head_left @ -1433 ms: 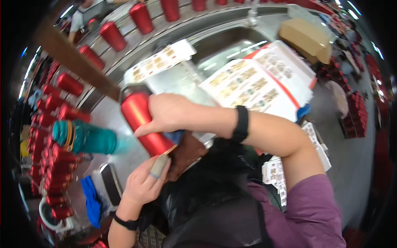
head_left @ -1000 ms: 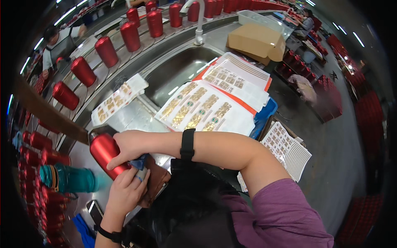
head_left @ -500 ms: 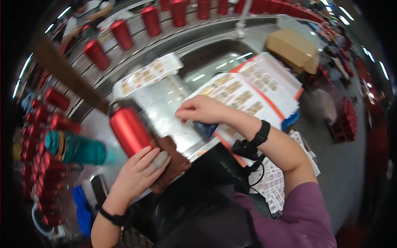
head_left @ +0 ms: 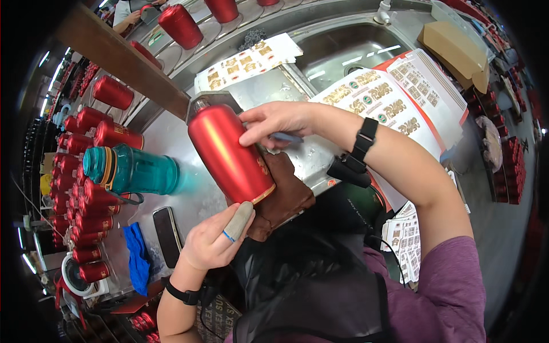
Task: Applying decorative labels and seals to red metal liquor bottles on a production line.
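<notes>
Steel bench (head_left: 197, 200) in a busy workshop: sink (head_left: 337, 48) at the back, wooden post (head_left: 128, 57) slanting in from upper L, sticker sheets (head_left: 369, 103) spread to the R, more sheets (head_left: 243, 64) near the sink, cardboard box (head_left: 454, 51) far R.

Red bottle (head_left: 226, 151) lies on its side in front of the person, approx. mid-bench, base end by the brown cloth (head_left: 286, 197). L hand (head_left: 214, 240) is at the base: fingers bent and close together, one in a beige cover, tips against the gold-rimmed edge; can't tell if they grip, thumb hidden. R hand (head_left: 280, 126) is at the bottle's R side, approx. halfway along, index & thumb apart w/ tips at the red wall; contact unclear. Its other fingers curl round a small bluish item (head_left: 287, 138), mostly hidden.

Bottle's long axis runs diagonally, upper L to lower R. Neck points away from the person & a bit L, toward the post's foot; base faces the person, slightly R.

Teal flask (head_left: 143, 170) lies L of the bottle, w/ phone (head_left: 167, 237) & blue cloth (head_left: 136, 257) nearer the person. Many red bottles (head_left: 86, 211) crowd the far L.
</notes>
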`<action>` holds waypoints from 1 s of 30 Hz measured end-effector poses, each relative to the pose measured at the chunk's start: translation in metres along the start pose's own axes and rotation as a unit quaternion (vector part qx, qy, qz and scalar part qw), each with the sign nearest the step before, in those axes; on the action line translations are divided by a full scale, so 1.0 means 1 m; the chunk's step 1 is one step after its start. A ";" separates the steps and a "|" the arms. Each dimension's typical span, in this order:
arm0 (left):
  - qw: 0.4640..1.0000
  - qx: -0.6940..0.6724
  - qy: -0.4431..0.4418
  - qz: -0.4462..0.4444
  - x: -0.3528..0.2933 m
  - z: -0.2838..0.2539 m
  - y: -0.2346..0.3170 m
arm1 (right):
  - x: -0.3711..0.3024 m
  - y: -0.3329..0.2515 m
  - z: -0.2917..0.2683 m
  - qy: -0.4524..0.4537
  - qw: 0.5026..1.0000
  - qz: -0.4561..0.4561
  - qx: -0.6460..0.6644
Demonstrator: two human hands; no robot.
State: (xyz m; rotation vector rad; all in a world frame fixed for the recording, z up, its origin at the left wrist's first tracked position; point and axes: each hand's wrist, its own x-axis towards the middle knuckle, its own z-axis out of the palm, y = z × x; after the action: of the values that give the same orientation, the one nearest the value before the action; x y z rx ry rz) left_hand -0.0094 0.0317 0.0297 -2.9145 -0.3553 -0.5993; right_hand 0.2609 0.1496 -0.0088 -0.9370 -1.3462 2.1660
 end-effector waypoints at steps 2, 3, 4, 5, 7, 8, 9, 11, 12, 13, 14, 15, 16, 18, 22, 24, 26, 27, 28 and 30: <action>1.000 -0.003 0.005 0.022 0.002 0.001 -0.003 | 0.012 0.006 0.005 -0.063 0.998 -0.012 0.021; 1.000 -0.011 0.010 0.016 0.003 0.003 -0.003 | 0.014 0.004 0.009 -0.062 0.998 -0.010 0.023; 1.000 -0.019 0.015 0.011 0.003 0.004 -0.003 | 0.015 0.002 0.011 -0.024 0.999 -0.022 -0.024; 1.000 -0.021 0.014 0.010 0.005 0.004 -0.005 | 0.014 -0.001 0.013 0.014 0.997 -0.035 -0.070; 1.000 -0.020 0.006 0.017 0.002 0.003 -0.004 | 0.003 -0.020 0.033 0.101 0.971 -0.027 -0.216; 1.000 -0.023 0.002 0.015 0.001 0.004 -0.003 | -0.004 -0.034 0.050 0.099 0.972 -0.025 -0.211; 1.000 -0.021 0.004 0.012 0.001 0.003 -0.001 | -0.007 -0.050 0.068 0.141 0.912 0.015 -0.384; 1.000 -0.022 0.005 0.010 0.000 0.003 0.000 | -0.004 -0.058 0.062 0.115 0.848 0.076 -0.513; 1.000 -0.001 -0.001 0.016 0.003 -0.002 0.000 | -0.001 -0.039 0.044 0.145 0.904 -0.009 -0.402; 1.000 0.018 -0.005 0.022 0.006 -0.004 0.001 | -0.003 -0.026 0.027 0.085 0.959 -0.015 -0.271; 1.000 0.017 -0.006 0.020 0.004 -0.002 0.001 | 0.002 -0.013 0.015 0.016 0.991 -0.019 -0.132; 1.000 0.019 -0.003 0.012 0.005 -0.001 0.003 | 0.007 -0.002 0.010 0.019 0.991 -0.019 -0.131; 1.000 0.022 -0.001 0.002 0.004 -0.001 0.004 | 0.013 0.006 0.009 0.001 0.997 -0.008 -0.076; 1.000 0.018 0.004 0.002 0.003 0.001 0.005 | 0.018 0.011 0.011 -0.020 1.000 0.004 -0.020; 1.000 -0.001 -0.008 0.006 0.003 -0.001 0.006 | -0.002 -0.041 0.070 0.115 0.928 0.016 -0.354; 1.000 0.007 -0.014 0.004 0.000 -0.004 0.006 | -0.003 -0.050 0.074 0.167 0.825 0.064 -0.536; 1.000 0.010 -0.008 0.006 0.000 -0.001 0.009 | -0.002 -0.038 0.038 0.093 0.937 0.012 -0.335; 1.000 0.001 0.000 -0.012 0.001 0.001 0.011 | 0.000 -0.021 0.020 0.040 0.983 -0.011 -0.180; 0.999 -0.003 0.001 -0.040 -0.002 0.000 0.013 | 0.009 -0.008 0.015 0.033 0.983 -0.013 -0.180; 0.999 0.001 0.006 -0.039 -0.002 0.001 0.013 | 0.014 0.004 0.012 -0.035 0.998 -0.017 -0.046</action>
State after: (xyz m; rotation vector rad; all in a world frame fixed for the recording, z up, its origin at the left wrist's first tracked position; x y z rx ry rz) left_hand -0.0071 0.0191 0.0267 -2.9058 -0.4695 -0.6259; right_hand 0.2431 0.1495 -0.0133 -0.8722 -1.4941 2.1447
